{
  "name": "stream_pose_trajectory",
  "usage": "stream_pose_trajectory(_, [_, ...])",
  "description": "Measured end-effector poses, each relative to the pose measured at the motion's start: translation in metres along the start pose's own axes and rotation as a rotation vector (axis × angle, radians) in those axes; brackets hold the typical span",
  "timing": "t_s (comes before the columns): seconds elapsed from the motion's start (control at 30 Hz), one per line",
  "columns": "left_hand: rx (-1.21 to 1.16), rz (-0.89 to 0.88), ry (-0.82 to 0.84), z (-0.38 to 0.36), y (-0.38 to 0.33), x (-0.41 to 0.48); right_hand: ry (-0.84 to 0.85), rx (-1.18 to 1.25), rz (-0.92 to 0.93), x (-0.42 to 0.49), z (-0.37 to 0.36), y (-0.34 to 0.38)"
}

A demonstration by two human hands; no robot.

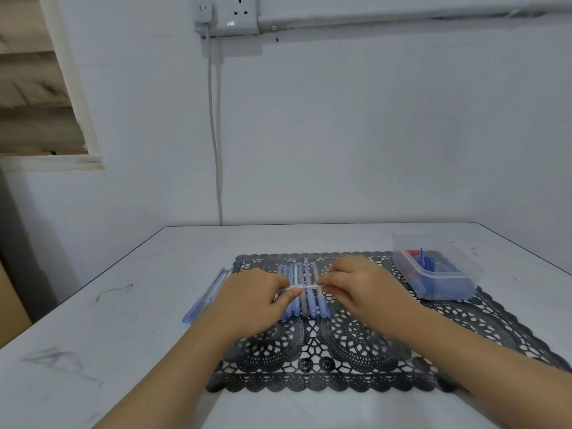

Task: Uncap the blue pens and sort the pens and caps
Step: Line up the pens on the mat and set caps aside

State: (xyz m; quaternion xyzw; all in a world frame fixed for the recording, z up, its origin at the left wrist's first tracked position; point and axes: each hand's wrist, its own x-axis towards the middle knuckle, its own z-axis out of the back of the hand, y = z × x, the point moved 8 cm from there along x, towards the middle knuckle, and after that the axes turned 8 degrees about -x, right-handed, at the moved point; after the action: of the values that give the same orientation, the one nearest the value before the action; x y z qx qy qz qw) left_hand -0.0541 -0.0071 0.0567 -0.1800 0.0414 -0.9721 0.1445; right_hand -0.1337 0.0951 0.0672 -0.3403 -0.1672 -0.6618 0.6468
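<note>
Pen (305,287) being held crosswise above pen row (310,301) at centre of mat (325,351), long axis running left-right. Left hand (247,295) and right hand (362,286) grips each pinching one end. Container (448,283) sitting at mat's far-right corner, nearer right hand.

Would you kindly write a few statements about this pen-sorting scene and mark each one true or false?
1. The left hand and the right hand pinch one pen crosswise over the row of pens. True.
2. The container stands left of the mat. False: it stands at the mat's far right corner.
3. The mat is black and lacy. True.
4. The container is empty. False: it holds blue and red pieces.
</note>
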Motion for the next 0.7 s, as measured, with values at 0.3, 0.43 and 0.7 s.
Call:
stream_pose_trajectory(0.3, [-0.012,-0.004,-0.013,0.002,0.001,0.0,0.017,-0.288,0.036,0.001,0.004,-0.014])
stream_pose_trajectory(0.43, [-0.033,0.004,-0.042,0.003,0.004,0.0,0.028,-0.389,-0.066,0.001,0.007,-0.038])
stream_pose_trajectory(0.7, [-0.027,0.01,-0.025,0.002,0.004,0.0,0.063,-0.467,-0.197,-0.002,0.013,-0.071])
